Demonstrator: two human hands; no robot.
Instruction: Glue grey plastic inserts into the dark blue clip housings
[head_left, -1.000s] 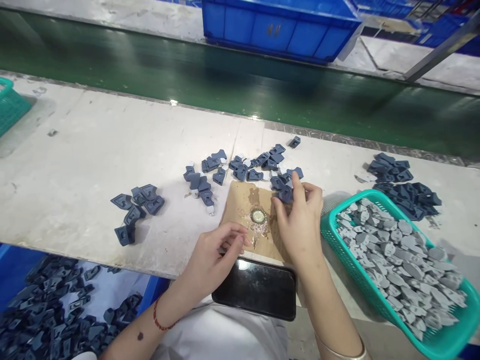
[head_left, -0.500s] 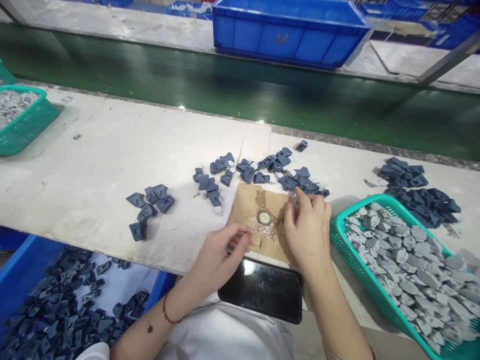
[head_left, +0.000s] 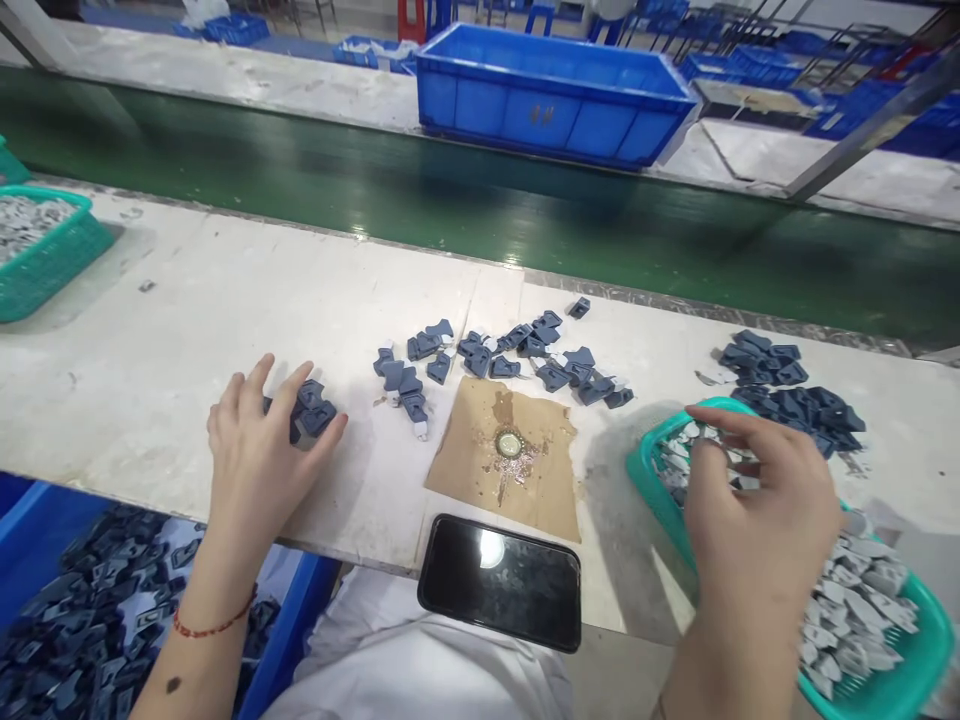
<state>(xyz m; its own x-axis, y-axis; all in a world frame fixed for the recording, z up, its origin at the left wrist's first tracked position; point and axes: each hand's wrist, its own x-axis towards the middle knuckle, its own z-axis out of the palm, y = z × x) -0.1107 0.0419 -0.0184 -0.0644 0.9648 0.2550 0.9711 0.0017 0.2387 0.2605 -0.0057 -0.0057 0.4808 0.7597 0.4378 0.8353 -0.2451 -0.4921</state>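
My left hand point(head_left: 259, 440) is spread with fingers apart over a small cluster of dark blue plastic parts point(head_left: 313, 408) on the left of the bench, partly covering them. Above the green basket point(head_left: 652, 500) of grey parts point(head_left: 855, 600), my right hand point(head_left: 757, 500) has thumb and index finger closed on a small grey part point(head_left: 703, 434), mostly hidden by the fingers. Between the hands lies a brown paper sheet point(head_left: 461, 450) with a small round cap holding a pale substance point(head_left: 510, 444), ringed by wet-looking spots.
A black phone point(head_left: 501, 585) lies at the bench's front edge. More dark blue parts, some with white or grey pieces attached point(head_left: 409, 390), lie behind the paper; others point(head_left: 799, 415) are piled beyond the basket. A blue bin point(head_left: 307, 600) stands lower left. Behind runs a green conveyor belt point(head_left: 300, 190).
My left hand has moved left from the paper to the dark blue cluster and spread. My right hand has gone right from the parts behind the paper to the green basket. The view has shifted slightly.
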